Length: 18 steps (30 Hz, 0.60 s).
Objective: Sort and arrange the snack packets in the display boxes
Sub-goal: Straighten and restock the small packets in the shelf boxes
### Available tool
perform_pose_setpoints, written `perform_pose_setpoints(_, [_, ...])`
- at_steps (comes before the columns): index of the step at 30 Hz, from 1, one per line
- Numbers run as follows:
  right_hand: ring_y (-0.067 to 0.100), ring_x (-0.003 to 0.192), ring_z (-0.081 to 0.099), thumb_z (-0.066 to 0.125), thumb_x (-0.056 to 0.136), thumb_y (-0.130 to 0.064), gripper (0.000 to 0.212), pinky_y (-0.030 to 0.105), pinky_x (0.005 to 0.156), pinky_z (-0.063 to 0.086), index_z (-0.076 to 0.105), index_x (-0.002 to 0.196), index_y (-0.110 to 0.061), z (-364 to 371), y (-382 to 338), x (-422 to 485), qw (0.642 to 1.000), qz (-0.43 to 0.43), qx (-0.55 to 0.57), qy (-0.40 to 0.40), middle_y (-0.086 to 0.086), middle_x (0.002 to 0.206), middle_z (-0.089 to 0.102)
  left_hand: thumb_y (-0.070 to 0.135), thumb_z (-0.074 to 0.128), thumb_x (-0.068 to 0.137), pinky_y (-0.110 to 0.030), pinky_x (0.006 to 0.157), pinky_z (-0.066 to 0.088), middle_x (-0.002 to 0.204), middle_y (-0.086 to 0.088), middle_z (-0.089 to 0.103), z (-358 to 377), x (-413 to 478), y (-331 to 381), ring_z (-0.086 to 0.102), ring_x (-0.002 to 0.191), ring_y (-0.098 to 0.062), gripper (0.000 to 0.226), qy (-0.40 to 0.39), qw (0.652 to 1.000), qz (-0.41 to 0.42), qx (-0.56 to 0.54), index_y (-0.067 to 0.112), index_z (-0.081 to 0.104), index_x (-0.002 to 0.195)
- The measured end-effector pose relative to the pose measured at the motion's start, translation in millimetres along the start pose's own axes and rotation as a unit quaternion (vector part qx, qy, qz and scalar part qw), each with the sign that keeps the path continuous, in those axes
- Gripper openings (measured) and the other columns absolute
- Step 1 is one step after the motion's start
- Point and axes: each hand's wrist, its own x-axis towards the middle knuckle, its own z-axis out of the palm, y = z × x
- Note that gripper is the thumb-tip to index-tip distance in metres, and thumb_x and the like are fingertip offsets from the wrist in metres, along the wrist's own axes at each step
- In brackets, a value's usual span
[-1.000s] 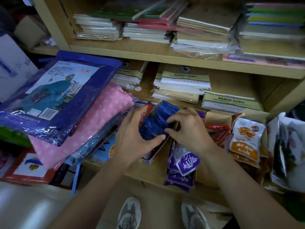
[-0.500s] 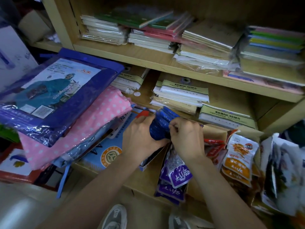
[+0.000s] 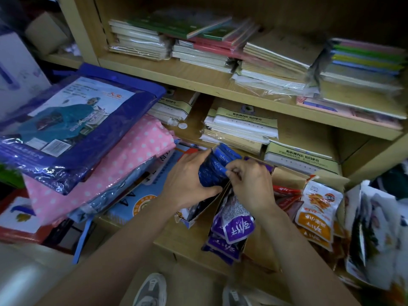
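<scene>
We're in a small shop: wooden shelf point(image 3: 198, 78) stacked with wrapped notebooks point(image 3: 141, 43), packaged raincoats point(image 3: 72, 120), snack packets point(image 3: 318, 208).

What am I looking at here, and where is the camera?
There is no machine: a person wears one camera on the head, looking down at their own bare hands. The left hand grips a bundle of blue foil snack packets standing in a narrow cardboard display box, and the right hand pinches their edges. Beside it, purple foil snack packets fill a second box, with orange-and-white snack packets further right. All rest on a wooden shelf; stacked paper notebooks lie above.
</scene>
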Motion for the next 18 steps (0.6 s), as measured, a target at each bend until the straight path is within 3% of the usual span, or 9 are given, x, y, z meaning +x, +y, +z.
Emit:
perform_pose_setpoints(6, [0.019,0.09,0.072,0.075,0.087,-0.009,0.035,0.04,0.087,0.059,0.071,0.121,-0.015,-2,-5,1,1.0,-0.001,0.016,-0.018,0.002,0.104,0.077,0.049,0.084,0.062,-0.043,0.097,0.05,0.129,0.012,0.057,0,4,-4,0.048,0.124,-0.011,0.087,0.005,0.999,-0.014,-0.049,0.034,0.049,0.14])
perform_pose_setpoints(9, [0.017,0.082,0.07,0.076,0.083,-0.005,0.029,0.038,0.082,0.06,0.075,0.111,-0.012,-7,-4,0,1.0,-0.007,0.0,-0.025,0.004,0.094,0.075,0.048,0.084,0.065,-0.044,0.101,0.047,0.139,0.014,0.049,-3,5,-3,0.044,0.131,-0.009,0.094,-0.033,0.998,-0.008,-0.049,0.044,0.035,0.145])
perform_pose_setpoints(12, [0.007,0.078,0.063,0.073,0.083,0.002,0.032,0.028,0.08,0.058,0.075,0.113,-0.011,-15,4,-4,1.0,0.001,0.008,-0.025,0.002,0.093,0.073,0.042,0.085,0.07,-0.043,0.105,0.043,0.144,0.012,0.044,-6,7,-3,0.037,0.136,-0.011,0.102,-0.056,0.997,-0.005,-0.056,0.047,0.026,0.152])
perform_pose_setpoints(14, [0.005,0.077,0.063,0.075,0.085,-0.003,0.024,0.025,0.08,0.056,0.077,0.107,-0.012,-19,6,-4,0.999,0.005,-0.001,-0.035,0.001,0.091,0.075,0.042,0.083,0.07,-0.045,0.104,0.044,0.141,0.018,0.048,-5,7,-5,0.04,0.133,-0.012,0.092,-0.036,0.998,0.02,-0.056,0.042,0.037,0.15])
perform_pose_setpoints(18, [0.015,0.076,0.068,0.071,0.089,-0.006,0.011,0.034,0.078,0.057,0.078,0.093,-0.013,-19,2,0,0.999,0.004,-0.027,-0.046,0.001,0.084,0.074,0.037,0.085,0.068,-0.042,0.095,0.049,0.127,0.018,0.059,-2,5,-11,0.051,0.119,-0.009,0.071,0.006,0.996,0.038,-0.081,0.038,0.058,0.134])
